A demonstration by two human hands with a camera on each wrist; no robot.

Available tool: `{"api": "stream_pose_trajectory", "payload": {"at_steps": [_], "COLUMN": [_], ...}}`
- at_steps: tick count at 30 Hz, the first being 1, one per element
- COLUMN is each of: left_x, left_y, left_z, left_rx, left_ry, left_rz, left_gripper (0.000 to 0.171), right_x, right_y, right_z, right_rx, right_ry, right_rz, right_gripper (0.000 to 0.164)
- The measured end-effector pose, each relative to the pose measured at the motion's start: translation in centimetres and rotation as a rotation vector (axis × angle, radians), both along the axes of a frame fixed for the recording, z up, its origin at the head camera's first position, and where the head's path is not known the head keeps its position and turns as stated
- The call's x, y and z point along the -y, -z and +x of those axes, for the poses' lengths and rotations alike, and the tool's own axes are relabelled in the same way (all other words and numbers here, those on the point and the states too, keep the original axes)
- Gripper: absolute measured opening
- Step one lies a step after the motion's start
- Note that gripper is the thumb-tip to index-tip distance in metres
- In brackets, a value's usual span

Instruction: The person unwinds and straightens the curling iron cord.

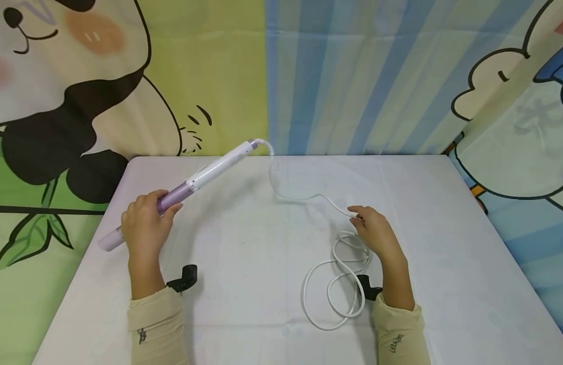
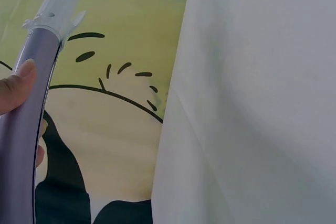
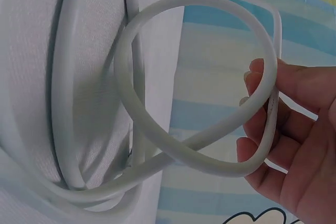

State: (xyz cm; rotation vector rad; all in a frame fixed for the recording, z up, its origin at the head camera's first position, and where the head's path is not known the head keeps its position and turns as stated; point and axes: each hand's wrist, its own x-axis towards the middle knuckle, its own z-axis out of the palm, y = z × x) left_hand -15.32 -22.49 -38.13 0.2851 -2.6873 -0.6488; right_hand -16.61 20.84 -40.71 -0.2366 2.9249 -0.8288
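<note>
A purple and white hair straightener [image 1: 217, 167] slants over the left side of the table, its corded white end pointing up and away. My left hand [image 1: 146, 223] grips it round the purple part; in the left wrist view the thumb [image 2: 21, 80] lies along the purple body. From the white end a white cord [image 1: 299, 197] runs right to my right hand [image 1: 374, 228], which pinches it between thumb and fingers. Loose loops of the cord [image 3: 189, 163] hang and lie below that hand, large in the right wrist view.
The white-covered table [image 1: 249, 284] ends at a back edge against a printed cloth [image 1: 349, 76] with cartoon animals and stripes. Black wrist mounts [image 1: 185, 278] sit by the cuffs of both beige sleeves [image 1: 155, 324].
</note>
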Motion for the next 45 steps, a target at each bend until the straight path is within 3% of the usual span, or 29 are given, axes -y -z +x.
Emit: {"api": "stream_pose_trajectory", "payload": {"at_steps": [10, 27, 40, 45], "left_x": [0.5, 1.3, 1.9, 2.0], "left_y": [2.0, 4.1, 5.9, 5.8], "left_z": [-0.7, -1.7, -2.0, -2.2], "left_rx": [0.027, 0.206, 0.257, 0.363], "left_ry": [0.042, 0.091, 0.131, 0.188], "left_rz": [-0.031, -0.028, -0.033, -0.029], "left_gripper": [0.043, 0.041, 0.041, 0.043], "right_x": [0.1, 0.1, 0.1, -0.1], "right_y": [0.2, 0.1, 0.0, 0.2], "right_z": [-0.2, -0.3, -0.2, -0.2], "right_rx": [0.013, 0.038, 0.059, 0.066], "right_ry": [-0.010, -0.024, -0.021, -0.025], "right_rz": [0.010, 0.010, 0.009, 0.016], "right_gripper": [0.034, 0.034, 0.034, 0.034]}}
